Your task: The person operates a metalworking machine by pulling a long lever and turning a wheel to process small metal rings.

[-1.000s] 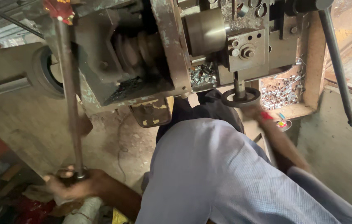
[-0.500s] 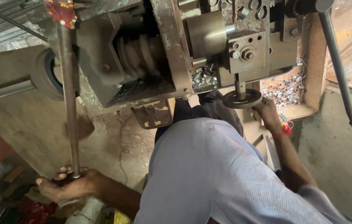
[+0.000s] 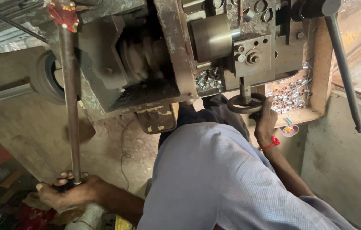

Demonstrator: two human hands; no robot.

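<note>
My left hand [image 3: 67, 194] grips the lower end of a long steel rod [image 3: 70, 106] that runs up to a red-wrapped top on the grimy metal machine [image 3: 146, 55]. My right hand [image 3: 266, 119], with a red thread on the wrist, holds the rim of a small black handwheel [image 3: 245, 103] under the machine's slide. A round steel cylinder [image 3: 212, 36] sits above it. My light blue sleeve and body fill the lower middle of the view.
A wooden tray [image 3: 299, 115] beside the handwheel holds several small shiny metal parts [image 3: 289, 91]; more lie inside the machine [image 3: 208, 79]. A long black lever [image 3: 344, 72] hangs at the right. A rubber wheel [image 3: 44, 79], concrete floor and red cloth lie left.
My right hand has come up from beside my body and taken hold of the handwheel. My left hand has shifted slightly along the bottom of the rod, still gripping it.
</note>
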